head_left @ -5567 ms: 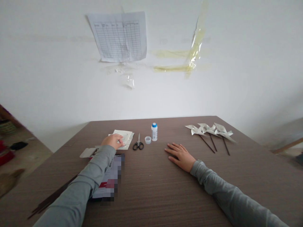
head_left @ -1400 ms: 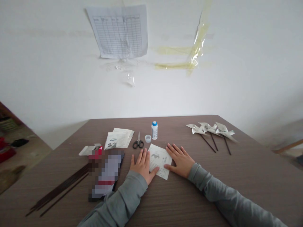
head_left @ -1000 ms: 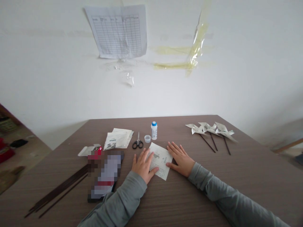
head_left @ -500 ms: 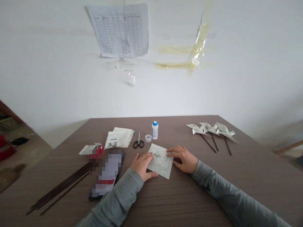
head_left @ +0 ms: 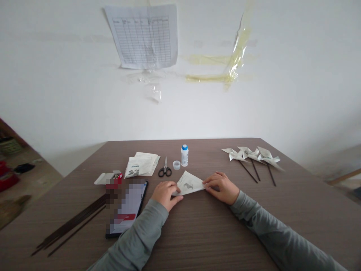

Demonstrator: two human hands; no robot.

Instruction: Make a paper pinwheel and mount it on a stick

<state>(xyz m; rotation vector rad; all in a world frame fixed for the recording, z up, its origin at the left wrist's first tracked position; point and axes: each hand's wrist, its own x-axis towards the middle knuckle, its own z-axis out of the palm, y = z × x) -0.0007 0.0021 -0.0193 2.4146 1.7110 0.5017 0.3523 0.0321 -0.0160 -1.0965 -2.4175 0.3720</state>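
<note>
A printed sheet of paper point(head_left: 189, 183) appears as a triangle, with its fold along the edge nearest me and a small animal picture on its face. My left hand point(head_left: 165, 194) pinches the left corner between thumb and fingers. At the right corner, my right hand point(head_left: 222, 188) grips the paper the same way. Just beyond the paper stand a white glue bottle point(head_left: 184, 157) with a blue top and a small clear cap point(head_left: 176, 165). Black-handled scissors point(head_left: 165, 171) lie left of the cap.
More paper sheets point(head_left: 139, 165) lie at the back left, near a small opened red-and-white box point(head_left: 108, 178). A phone or tablet point(head_left: 128, 210), partly blurred out, and several dark sticks point(head_left: 76, 220) are at left. Three paper pinwheels point(head_left: 248, 153) on sticks lie at the back right.
The flat square sheet has been folded into a triangle, its near part brought up and away from me. My left hand shifted slightly left, and both hands now hold its corners.
</note>
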